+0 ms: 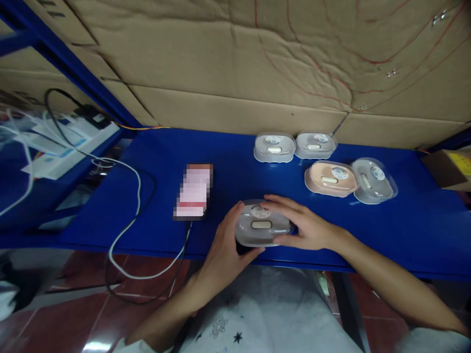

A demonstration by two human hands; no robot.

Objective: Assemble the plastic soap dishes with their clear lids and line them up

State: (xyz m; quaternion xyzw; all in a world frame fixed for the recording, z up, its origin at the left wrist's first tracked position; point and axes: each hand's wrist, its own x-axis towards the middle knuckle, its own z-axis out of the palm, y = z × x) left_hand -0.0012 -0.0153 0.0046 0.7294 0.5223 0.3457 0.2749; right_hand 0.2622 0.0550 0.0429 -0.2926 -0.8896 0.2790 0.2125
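Observation:
Near the front edge of the blue table, a grey oval plastic box (246,230) with a clear lid sits between my two hands. A round sticker and a pale latch-like piece show on its top. My left hand (224,235) grips its left side, thumb at the near edge and fingers along the far one. Around the right end closes my right hand (303,220), thumb near and fingers reaching over the lid. Farther back stand two whitish boxes (275,151) of the same shape. To the right, a peach box (329,185) touches another grey box (373,189).
A phone (193,191) with a blurred screen lies left of my hands, a cable (138,196) looping from it over the table edge. Power strips (73,147) with plugs are at far left. A cardboard wall (198,103) backs the table; a small carton (447,169) stands right.

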